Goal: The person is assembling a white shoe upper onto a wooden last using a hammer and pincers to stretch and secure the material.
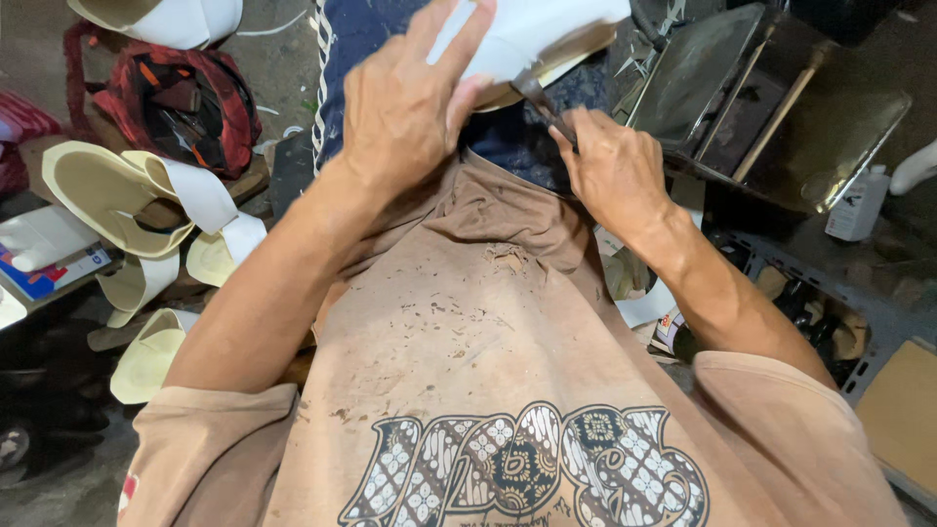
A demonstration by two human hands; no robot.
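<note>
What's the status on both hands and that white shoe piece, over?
Left hand grips white shoe piece on lap. Right hand holds dark tool against its edge. Nothing between hands and piece.

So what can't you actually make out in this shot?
- Shoe piece, head view: its top is cut off by the frame's upper edge, and the left hand covers part of it.
- Tool: the right hand hides its handle; its tip is too small to identify.
- Red bag: contents too dark to tell.
</note>
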